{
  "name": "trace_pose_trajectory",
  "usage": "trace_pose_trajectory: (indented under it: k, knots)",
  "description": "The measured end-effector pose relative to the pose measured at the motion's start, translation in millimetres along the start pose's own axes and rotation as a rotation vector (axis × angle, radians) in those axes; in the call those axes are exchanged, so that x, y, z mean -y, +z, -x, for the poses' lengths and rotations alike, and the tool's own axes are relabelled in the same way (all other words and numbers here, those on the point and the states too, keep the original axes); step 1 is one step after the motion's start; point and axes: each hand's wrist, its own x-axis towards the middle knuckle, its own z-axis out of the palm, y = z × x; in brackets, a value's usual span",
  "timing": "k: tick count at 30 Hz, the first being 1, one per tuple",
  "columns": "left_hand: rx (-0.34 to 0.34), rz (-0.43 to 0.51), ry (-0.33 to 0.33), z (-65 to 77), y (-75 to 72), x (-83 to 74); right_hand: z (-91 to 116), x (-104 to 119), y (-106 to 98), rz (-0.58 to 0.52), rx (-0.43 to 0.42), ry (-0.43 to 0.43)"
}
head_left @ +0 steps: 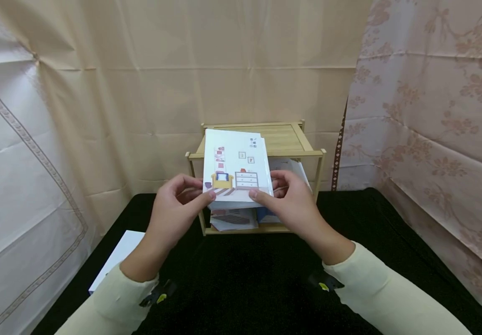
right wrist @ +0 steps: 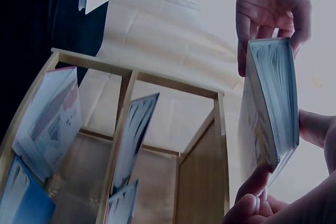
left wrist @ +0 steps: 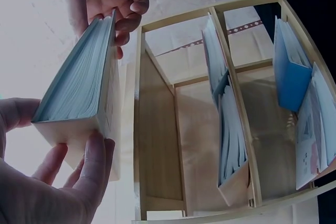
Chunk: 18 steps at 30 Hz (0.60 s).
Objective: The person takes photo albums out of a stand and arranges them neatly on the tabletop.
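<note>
A thick hardcover book [head_left: 237, 158] with a white cover shows a drawn yellow armchair and a chest of drawers. My left hand [head_left: 174, 207] pinches its lower left edge, thumb on the front cover and fingers behind. On the lower right, my right hand [head_left: 299, 204] grips it the same way. The book is raised before a small wooden shelf [head_left: 255, 154], apart from it. In the left wrist view, the many page edges of the book [left wrist: 79, 80] fan slightly between its covers. The right wrist view shows the same book [right wrist: 273, 93] held between both hands.
Inside the shelf's lower tier lie a patterned book [head_left: 233, 221] and a blue book [head_left: 267, 215]. Its middle tier holds white books [left wrist: 231, 135] leaning at one end. A white box-like item [head_left: 117, 253] lies left on the black tabletop [head_left: 241, 284]. Curtains [head_left: 182, 70] surround the table.
</note>
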Motion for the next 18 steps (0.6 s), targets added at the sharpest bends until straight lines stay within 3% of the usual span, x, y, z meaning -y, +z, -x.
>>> trace_pose_trajectory:
  k: [13, 18]
  knots:
    - [0.002, -0.029, -0.05, 28.1, -13.7, 9.7, 21.8, -6.6, 19.8, 0.006, 0.037, 0.0]
    - [-0.001, -0.051, -0.036, 35.3, -21.3, 14.4, 26.8, -11.3, 29.4, -0.027, 0.049, -0.008]
